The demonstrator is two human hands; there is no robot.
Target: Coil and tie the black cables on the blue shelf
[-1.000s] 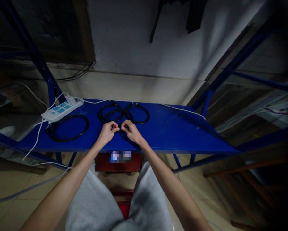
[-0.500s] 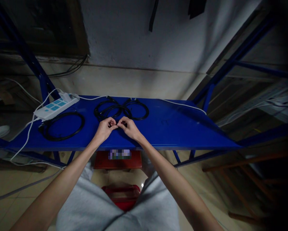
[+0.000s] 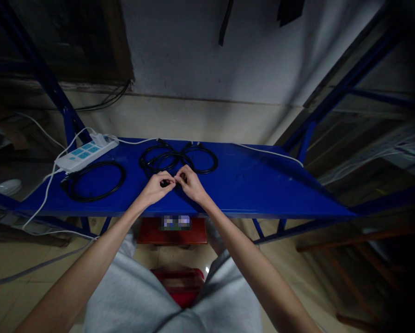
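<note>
My left hand point(image 3: 157, 188) and my right hand point(image 3: 190, 182) meet above the front half of a blue table point(image 3: 256, 189). Thumb and fingers of each are pinched together, fingertips nearly touching. Whatever sits between them is too small and dark to make out. Just beyond the hands lie overlapping coils of black cable point(image 3: 216, 163), partly covered by my fingers. Another coil of black cable point(image 3: 89, 200) rests apart from them on the left part of the tabletop.
A white power strip point(image 3: 67, 163) with blue socket faces stands at the back left, a white plug in it. White cord point(image 3: 268, 151) runs along the rear edge. Blue frame posts point(image 3: 306, 138) rise at both sides. Under the table is a red stool point(image 3: 148, 236).
My fingertips have shifted slightly, the right hand turning a little and the left wrist lowering. The whole view has slid a bit. The cable coils stay where they were on the table.
</note>
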